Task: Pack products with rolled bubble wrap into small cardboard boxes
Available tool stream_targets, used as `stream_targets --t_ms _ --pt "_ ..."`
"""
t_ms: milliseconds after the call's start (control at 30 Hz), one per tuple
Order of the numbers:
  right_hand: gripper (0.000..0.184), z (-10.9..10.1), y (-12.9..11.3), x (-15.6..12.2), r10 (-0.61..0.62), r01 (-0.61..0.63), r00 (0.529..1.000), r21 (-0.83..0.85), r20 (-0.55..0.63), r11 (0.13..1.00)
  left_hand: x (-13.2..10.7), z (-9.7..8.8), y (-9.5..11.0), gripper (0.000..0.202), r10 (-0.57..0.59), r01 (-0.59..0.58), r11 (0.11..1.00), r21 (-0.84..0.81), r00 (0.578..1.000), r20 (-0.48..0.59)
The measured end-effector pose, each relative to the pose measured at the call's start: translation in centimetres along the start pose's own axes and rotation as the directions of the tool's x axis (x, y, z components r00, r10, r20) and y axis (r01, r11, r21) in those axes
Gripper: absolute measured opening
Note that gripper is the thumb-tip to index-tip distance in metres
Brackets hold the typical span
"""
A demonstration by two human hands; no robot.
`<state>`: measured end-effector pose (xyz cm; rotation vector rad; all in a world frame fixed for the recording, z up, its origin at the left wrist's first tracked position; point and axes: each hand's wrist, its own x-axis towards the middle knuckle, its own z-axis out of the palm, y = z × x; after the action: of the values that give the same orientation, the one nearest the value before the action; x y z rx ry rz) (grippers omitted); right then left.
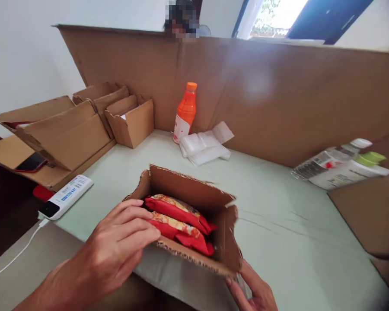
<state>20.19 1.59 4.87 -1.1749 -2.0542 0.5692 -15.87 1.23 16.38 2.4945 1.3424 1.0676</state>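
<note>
Fingers (pixel 141 238) on open carton (pixel 188 183); pale-green tabletop (pixel 278 263), brown partition (pixel 288 112) behind, white wall (pixel 19 56)

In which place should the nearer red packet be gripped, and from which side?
Probably by its right end, from above: the nearer packet lies inside the box, whose walls close off the sides while the top is open. The left hand covers its left end, so the right end looks freer.

white smooth wall (pixel 26 52) left | bright daylit opening (pixel 278 17) top right, dark-blue flat panel (pixel 333 17) beside it | long brown cardboard partition (pixel 278 99) behind pale-green flat counter (pixel 294 259)
</note>
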Motion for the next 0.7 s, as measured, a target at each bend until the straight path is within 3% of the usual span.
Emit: stream_targets --t_ms 67,100,167,200,233,333,400,467,600,700 --pt "0.029 0.0 0.1 -0.7 0.042 -0.042 0.999 0.000 0.008 0.999 -1.1 0.0 0.5 0.046 -0.103 0.099 0.994 -0.041 0.989 -0.107" --pt "0.031 0.1 0.3 -1.1 0.074 -0.074 0.997 0.002 0.023 0.997 -1.7 0.0 0.2 0.049 -0.181 0.171 0.983 -0.068 0.964 -0.193" --pt "0.033 0.6 0.7 -2.2 0.132 -0.132 0.990 0.006 0.059 0.991 -3.1 0.2 -0.9 0.055 -0.350 0.312 0.936 -0.164 0.881 -0.317" --pt "0.033 0.8 0.9 -2.8 0.146 -0.147 0.987 0.007 0.072 0.989 -3.8 0.7 -1.8 0.057 -0.436 0.385 0.899 -0.210 0.841 -0.322" --pt "0.034 1.1 1.2 -3.3 0.150 -0.151 0.986 0.007 0.075 0.988 -4.5 1.3 -2.7 0.058 -0.518 0.458 0.853 -0.251 0.803 -0.296" --pt "0.037 1.7 2.1 -4.5 0.143 -0.143 0.988 -0.010 0.060 0.990 -5.9 4.5 -5.2 0.060 -0.691 0.652 0.710 -0.268 0.717 -0.086" --pt "0.041 2.0 2.5 -4.7 0.136 -0.134 0.989 -0.026 0.050 0.991 -6.1 6.8 -6.1 0.053 -0.709 0.694 0.654 -0.301 0.701 0.077" --pt "0.046 2.0 2.7 -4.5 0.134 -0.133 0.990 -0.037 0.040 0.990 -5.7 8.6 -6.3 0.047 -0.682 0.691 0.632 -0.350 0.711 0.172" --pt "0.059 1.3 2.3 -2.0 0.131 -0.129 0.989 -0.029 0.068 0.991 -4.5 9.9 -6.5 0.045 -0.675 0.670 0.647 -0.364 0.725 0.134" --pt "0.065 0.8 1.9 1.9 0.118 -0.128 0.978 0.054 0.170 0.990 -3.2 10.0 -7.7 0.046 -0.720 0.695 0.600 -0.395 0.685 0.110"
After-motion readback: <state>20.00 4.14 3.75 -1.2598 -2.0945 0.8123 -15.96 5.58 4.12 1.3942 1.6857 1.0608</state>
